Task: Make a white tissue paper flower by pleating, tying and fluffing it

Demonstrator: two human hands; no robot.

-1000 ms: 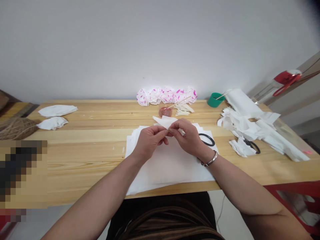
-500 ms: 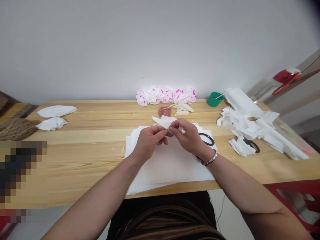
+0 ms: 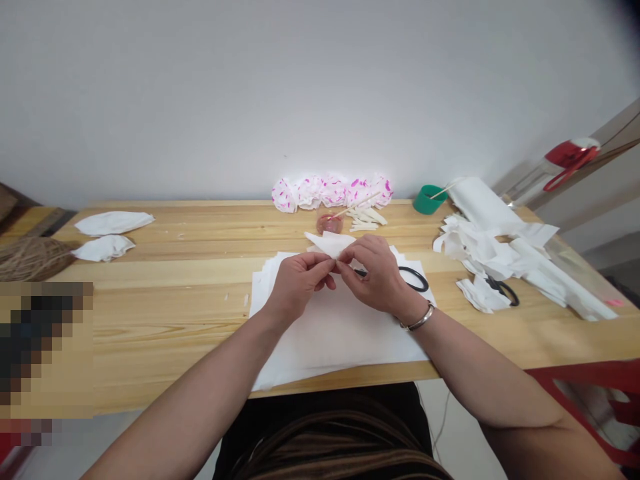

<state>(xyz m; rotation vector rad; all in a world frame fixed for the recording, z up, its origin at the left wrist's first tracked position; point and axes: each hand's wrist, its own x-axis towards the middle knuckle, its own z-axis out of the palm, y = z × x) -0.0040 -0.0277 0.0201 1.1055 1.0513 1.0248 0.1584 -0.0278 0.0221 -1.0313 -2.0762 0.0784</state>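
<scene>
A small piece of white tissue paper (image 3: 331, 243) fans upward between my hands, its lower end pinched to a point. My left hand (image 3: 303, 275) is closed on that end with thumb and index finger. Against it, my right hand (image 3: 371, 270) is also closed, its fingertips at the same pinched spot. Beneath both lies a stack of white paper sheets (image 3: 345, 333). Black-handled scissors (image 3: 414, 279) rest on the stack, partly hidden by my right hand. Just beyond the tissue stands a small clear dish of reddish stuff (image 3: 330, 223) with a thin stick (image 3: 357, 204) across it.
Pink-speckled white paper balls (image 3: 334, 191) line the wall, with pale strips (image 3: 367, 219) before them. At right are a green cup (image 3: 430, 199), crumpled white paper (image 3: 475, 247), and a bottle (image 3: 555, 167). Left are folded white pieces (image 3: 114, 223) and twine (image 3: 35, 260).
My right hand's fingers have shifted slightly and curled in closer to the pinched end of the tissue. My left hand and the tissue stay almost in place.
</scene>
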